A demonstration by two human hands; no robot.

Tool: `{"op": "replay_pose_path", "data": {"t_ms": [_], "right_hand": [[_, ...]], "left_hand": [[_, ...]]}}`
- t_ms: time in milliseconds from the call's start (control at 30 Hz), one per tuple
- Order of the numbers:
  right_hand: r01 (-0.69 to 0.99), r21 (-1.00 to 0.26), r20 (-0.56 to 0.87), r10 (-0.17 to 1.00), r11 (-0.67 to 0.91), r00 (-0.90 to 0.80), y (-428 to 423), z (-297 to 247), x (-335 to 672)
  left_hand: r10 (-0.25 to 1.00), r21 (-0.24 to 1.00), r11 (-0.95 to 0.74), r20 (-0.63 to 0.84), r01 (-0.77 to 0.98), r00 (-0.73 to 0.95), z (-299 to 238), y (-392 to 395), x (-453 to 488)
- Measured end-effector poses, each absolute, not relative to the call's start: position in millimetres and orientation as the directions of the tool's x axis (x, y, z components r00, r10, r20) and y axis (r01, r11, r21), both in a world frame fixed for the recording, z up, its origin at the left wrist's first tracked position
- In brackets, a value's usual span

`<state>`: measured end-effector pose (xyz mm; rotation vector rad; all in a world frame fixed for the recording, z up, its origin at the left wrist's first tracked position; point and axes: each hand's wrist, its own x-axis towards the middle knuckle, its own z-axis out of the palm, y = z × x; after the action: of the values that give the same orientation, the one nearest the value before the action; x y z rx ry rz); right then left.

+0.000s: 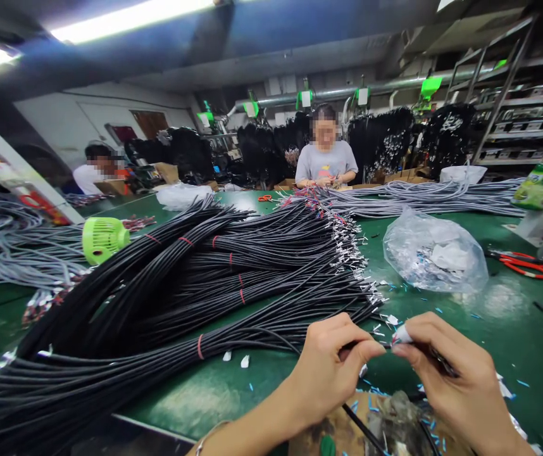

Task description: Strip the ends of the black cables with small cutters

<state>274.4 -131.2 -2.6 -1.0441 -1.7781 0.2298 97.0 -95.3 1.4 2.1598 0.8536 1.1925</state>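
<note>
My left hand (331,364) is closed in a pinch on a thin black cable (364,429) that runs down toward me. My right hand (456,380) is closed too, pinching the cable's end, where a small white connector piece (400,335) shows at its fingertips. The two hands nearly touch, low in the view over the green table (513,329). Just left of them lies a big heap of bundled black cables (195,285) tied with red bands, their white-tipped ends (357,259) pointing toward my hands.
A clear plastic bag (435,253) of small parts lies right of the heap. Red-handled scissors (523,265) rest further right. A green fan (104,239) stands at left. Grey cables (423,195) stretch along the far side, where two people sit. Small scraps (243,361) litter the table.
</note>
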Motion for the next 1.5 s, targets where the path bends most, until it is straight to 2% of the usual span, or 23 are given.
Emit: {"op": "replay_pose_path", "data": {"t_ms": [33,100,200,267,333,400,467,500,567,600,667,733,867,1067,1300,1500], "right_hand": [[0.538,-0.590,0.665,0.740,0.602,-0.100,-131,-4,273],[0.469,-0.686,0.582,0.807,0.556,-0.105,-129,-5,272],[0.276,-0.848,0.397,0.887,0.454,-0.237,-126,-7,269],[0.299,-0.825,0.405,0.870,0.480,-0.280,-125,-10,269],[0.515,-0.641,0.535,0.813,0.569,-0.232,-124,-14,272],[0.754,-0.349,0.690,0.697,0.556,-0.194,-123,-15,280],[0.901,-0.158,0.799,0.588,0.404,-0.124,-122,-12,292],[0.955,-0.155,0.852,0.523,0.254,-0.001,-121,-9,299],[0.963,-0.251,0.893,0.406,0.094,0.193,-120,-2,307],[0.935,-0.344,0.862,0.425,0.085,0.278,-119,1,308],[0.859,-0.430,0.788,0.580,0.279,0.206,-119,4,304],[0.753,-0.498,0.697,0.715,0.431,0.052,-120,4,294],[0.606,-0.616,0.570,0.816,0.502,-0.096,-125,3,280],[0.574,-0.622,0.583,0.805,0.532,-0.114,-129,3,278],[0.649,-0.513,0.653,0.746,0.562,-0.130,-127,-8,273],[0.639,-0.575,0.576,0.807,0.511,-0.127,-127,-18,273]], "left_hand": [[0.733,0.696,-0.664,0.537,0.273,0.417,1,-95,96],[0.717,0.701,-0.670,0.528,0.244,0.455,1,-92,94],[0.680,0.768,-0.627,0.457,0.132,0.574,0,-87,94],[0.712,0.845,-0.522,0.357,0.116,0.605,-1,-86,96],[0.785,0.897,-0.410,0.255,0.166,0.565,-2,-88,100],[0.840,0.913,-0.343,0.192,0.223,0.507,-3,-93,103],[0.849,0.921,-0.311,0.157,0.236,0.504,-4,-97,104],[0.848,0.925,-0.299,0.145,0.233,0.510,-5,-98,104],[0.846,0.936,-0.277,0.130,0.219,0.517,-6,-99,103],[0.850,0.940,-0.268,0.128,0.212,0.510,-6,-98,102],[0.866,0.949,-0.252,0.134,0.190,0.482,-7,-96,102],[0.882,0.957,-0.242,0.149,0.159,0.448,-8,-94,101],[0.893,0.955,-0.252,0.167,0.157,0.417,-8,-93,102],[0.901,0.939,-0.272,0.172,0.210,0.399,-8,-96,105],[0.899,0.943,-0.262,0.162,0.204,0.407,-8,-95,106],[0.894,0.947,-0.260,0.162,0.189,0.418,-9,-94,107]]}}
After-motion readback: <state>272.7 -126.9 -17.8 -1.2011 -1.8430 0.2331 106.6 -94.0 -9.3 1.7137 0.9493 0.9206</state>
